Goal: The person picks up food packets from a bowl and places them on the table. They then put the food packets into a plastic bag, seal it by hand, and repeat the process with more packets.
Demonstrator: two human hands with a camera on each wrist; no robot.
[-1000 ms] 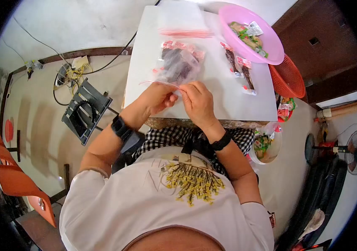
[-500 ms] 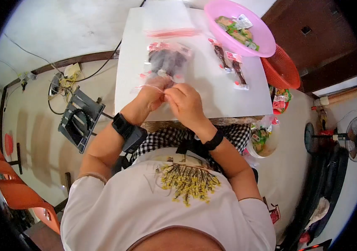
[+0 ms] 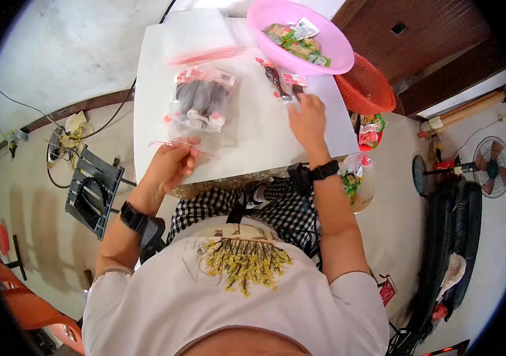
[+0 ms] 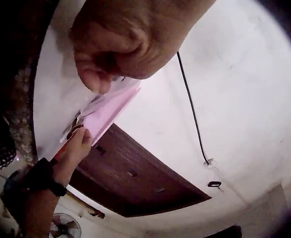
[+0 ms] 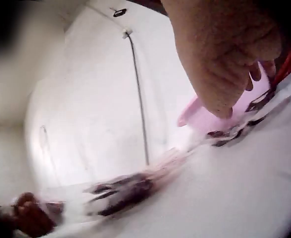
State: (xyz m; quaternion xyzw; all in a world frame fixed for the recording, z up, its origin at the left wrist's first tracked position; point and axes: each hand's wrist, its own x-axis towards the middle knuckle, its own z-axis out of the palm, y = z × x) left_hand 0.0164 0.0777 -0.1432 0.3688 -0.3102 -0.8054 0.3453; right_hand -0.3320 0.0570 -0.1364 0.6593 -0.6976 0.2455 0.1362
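Note:
A clear zip bag (image 3: 214,142) with a red seal line lies on the white table, its mouth toward the person. Inside it sit several dark snack packets (image 3: 199,98) with red-and-white tops. My left hand (image 3: 173,163) pinches the bag at its mouth, thumb against curled fingers. On the right side of the table, my right hand (image 3: 309,121) reaches over a small dark packet (image 3: 297,88), its fingertips right at it and partly covering it. In the right wrist view, a gap shows between thumb and fingers. Another dark packet (image 3: 272,76) lies just left of it.
Flat zip bags (image 3: 196,35) with red edges are stacked at the back left. A pink basin (image 3: 342,50) holding green packets stands at the back right, beside a red basket (image 3: 377,89). Below the table's right edge is a white bucket (image 3: 367,193).
Both hands were together at the bag's mouth. My right hand has let go and moved right to the loose packets; the left still pinches the bag. The head view has shifted.

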